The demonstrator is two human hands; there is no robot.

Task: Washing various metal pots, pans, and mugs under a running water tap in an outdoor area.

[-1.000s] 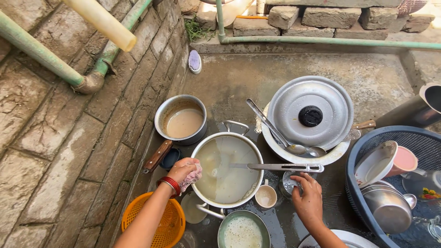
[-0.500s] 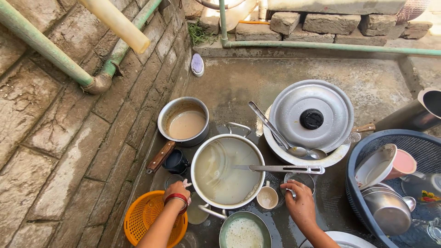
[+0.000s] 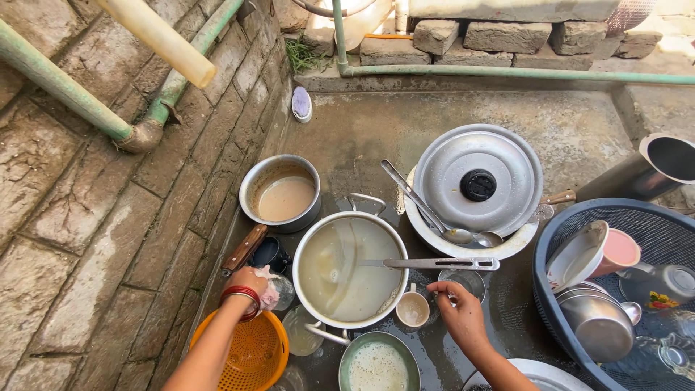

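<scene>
Wet concrete wash floor (image 3: 376,137): right hand (image 3: 463,318), fingers curled beside a small cup (image 3: 413,309), could topple it; left hand (image 3: 253,286) clutches a scrub pad (image 3: 271,293) left of the big pot (image 3: 351,268).

Crowded wet floor around the big pot (image 3: 352,269)

Bare concrete opens behind the pot; saucepan (image 3: 281,192), lidded basin (image 3: 474,190), cups crowd its other sides.

Sunlit outdoor wash area; wet concrete floor (image 3: 405,137); stone wall (image 3: 65,210) left; green pipe (image 3: 507,72) behind.
</scene>
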